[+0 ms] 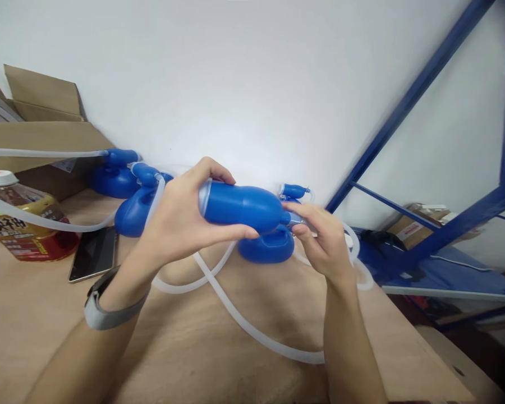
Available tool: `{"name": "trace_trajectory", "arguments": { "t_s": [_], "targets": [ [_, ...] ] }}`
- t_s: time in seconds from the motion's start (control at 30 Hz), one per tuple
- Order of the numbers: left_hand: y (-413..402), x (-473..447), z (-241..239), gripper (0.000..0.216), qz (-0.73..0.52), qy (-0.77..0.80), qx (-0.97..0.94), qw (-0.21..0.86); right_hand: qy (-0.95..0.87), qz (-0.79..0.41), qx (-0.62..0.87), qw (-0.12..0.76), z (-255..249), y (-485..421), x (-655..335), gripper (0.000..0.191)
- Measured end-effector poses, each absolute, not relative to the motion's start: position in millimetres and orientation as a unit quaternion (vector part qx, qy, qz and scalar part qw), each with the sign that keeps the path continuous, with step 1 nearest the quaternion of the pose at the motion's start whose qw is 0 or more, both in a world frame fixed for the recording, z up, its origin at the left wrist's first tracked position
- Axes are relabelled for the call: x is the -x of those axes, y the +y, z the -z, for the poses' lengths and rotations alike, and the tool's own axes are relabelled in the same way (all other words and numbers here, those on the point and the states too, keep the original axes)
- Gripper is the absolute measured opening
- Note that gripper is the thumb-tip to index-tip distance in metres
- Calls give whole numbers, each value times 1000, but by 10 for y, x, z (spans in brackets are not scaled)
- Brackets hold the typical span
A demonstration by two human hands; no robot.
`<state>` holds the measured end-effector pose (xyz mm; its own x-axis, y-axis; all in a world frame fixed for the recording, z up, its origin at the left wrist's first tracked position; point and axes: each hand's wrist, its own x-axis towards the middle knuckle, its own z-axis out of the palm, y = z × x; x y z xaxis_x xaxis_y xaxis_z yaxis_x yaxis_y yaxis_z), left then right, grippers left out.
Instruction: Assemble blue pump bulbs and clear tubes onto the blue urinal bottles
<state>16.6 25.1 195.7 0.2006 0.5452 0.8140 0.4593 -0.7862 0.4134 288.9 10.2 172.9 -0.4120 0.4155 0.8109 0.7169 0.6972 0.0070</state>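
My left hand (180, 213) is wrapped round a blue plastic funnel head (244, 205), held sideways above the table. A clear rim shows at the head's wide end, by my left palm, and its narrow nozzle points right. At that nozzle, my right hand (322, 233) pinches the end of a translucent hose (297, 219); how far the hose sits on the nozzle is hidden by my fingers. Just behind and below the head stands a blue jug (267, 247) with a handle opening.
More blue jugs (132, 210) with funnel heads and hoses stand at the left, beside an open cardboard box (46, 134). A drink bottle (33, 224) and a phone (93, 253) are on the wooden table (185, 359). Loose hose (252, 328) curves across it. Blue shelving (429, 247) stands right.
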Motion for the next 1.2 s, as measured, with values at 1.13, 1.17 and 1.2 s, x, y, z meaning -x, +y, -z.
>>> {"name": "trace_trajectory", "arguments": {
  "t_s": [1.13,1.17,1.2],
  "targets": [
    [380,-298,-1813,56,-613,373,-685,124,-512,-258,228,787,-1395,440,-2425,33],
    [381,-309,-1810,56,-614,374,-684,126,-511,-256,226,789,-1397,437,-2426,32],
    [381,-321,-1808,56,-615,373,-683,129,-508,-255,220,793,-1401,434,-2430,32]
  ]
}}
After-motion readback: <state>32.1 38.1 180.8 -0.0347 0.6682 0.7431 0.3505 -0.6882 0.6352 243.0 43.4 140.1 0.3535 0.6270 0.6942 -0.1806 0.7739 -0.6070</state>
